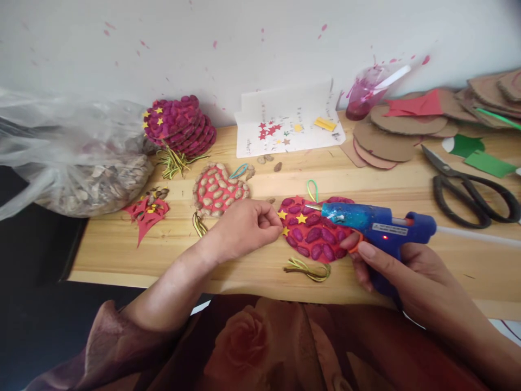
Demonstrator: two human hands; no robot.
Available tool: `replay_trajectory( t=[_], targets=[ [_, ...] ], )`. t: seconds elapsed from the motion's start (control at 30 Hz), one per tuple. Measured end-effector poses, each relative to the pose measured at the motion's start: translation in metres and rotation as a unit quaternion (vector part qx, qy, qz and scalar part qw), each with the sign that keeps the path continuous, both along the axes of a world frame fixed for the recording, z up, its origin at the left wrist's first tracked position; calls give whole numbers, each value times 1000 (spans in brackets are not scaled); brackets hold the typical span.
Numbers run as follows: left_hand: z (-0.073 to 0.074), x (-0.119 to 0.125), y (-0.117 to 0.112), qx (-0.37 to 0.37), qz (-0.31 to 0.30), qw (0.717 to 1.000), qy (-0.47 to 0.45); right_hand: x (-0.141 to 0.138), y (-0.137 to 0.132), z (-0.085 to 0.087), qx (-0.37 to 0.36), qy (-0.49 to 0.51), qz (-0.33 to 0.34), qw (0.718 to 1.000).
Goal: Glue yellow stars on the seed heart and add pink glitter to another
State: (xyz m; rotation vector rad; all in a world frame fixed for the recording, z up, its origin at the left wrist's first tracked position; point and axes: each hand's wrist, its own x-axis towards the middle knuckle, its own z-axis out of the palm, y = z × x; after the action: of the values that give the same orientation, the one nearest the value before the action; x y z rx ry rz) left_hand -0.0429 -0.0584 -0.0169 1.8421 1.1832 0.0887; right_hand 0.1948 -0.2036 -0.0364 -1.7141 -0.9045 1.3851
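My right hand [391, 266] grips a blue hot glue gun [378, 222], its nozzle pointing left over a red heart-shaped craft piece [313, 233] covered in purple seeds and small yellow stars. My left hand [244, 225] is closed in a pinch at the heart's left edge, fingertips against a yellow star [282, 215]. A green loop [312, 190] sticks out of the heart's top. A yellow-green thread tassel [307, 269] lies just below the heart on the wooden table [468, 260].
A second red heart with pale seeds [217, 190] lies to the left, a stack of finished purple hearts [179, 125] behind it. A plastic bag of shells [81, 168] is at far left. Black scissors [468, 187], cardboard discs [391, 136], a sticker sheet [285, 130] are at the back.
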Motion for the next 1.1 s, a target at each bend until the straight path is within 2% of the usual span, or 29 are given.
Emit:
replay_trajectory(
  t=[0.43, 0.6, 0.67, 0.73, 0.77, 0.83, 0.9, 0.97, 1.1],
  targets=[
    [2, 6, -4, 23, 5, 999, 27, 0, 1, 0, -8, -9, -1, 1000],
    [-1, -2, -6, 41, 0, 999, -5, -1, 0, 0, -1, -8, 1, 1000],
    [-3, -8, -9, 76, -1, 996, -36, -1, 0, 1, 0, -7, -2, 1000],
    [-7, -16, -15, 170, -2, 982, -84, -1, 1, 1, -1, -9, -2, 1000],
    [-8, -19, -18, 235, -16, 966, -108, -1, 1, 1, 0, -11, 0, 1000],
    [-12, -26, -23, 354, -71, 923, -135, -2, 3, 1, 1, -16, 5, 1000],
    [-17, -31, -27, 429, -127, 884, -138, -2, 4, 1, 4, -19, 6, 1000],
    [-22, -34, -28, 463, -163, 862, -128, -3, 4, 2, 1, -18, 4, 1000],
    [-28, -34, -27, 477, -200, 851, -88, -3, 3, 3, 2, -19, -6, 1000]
  ],
)
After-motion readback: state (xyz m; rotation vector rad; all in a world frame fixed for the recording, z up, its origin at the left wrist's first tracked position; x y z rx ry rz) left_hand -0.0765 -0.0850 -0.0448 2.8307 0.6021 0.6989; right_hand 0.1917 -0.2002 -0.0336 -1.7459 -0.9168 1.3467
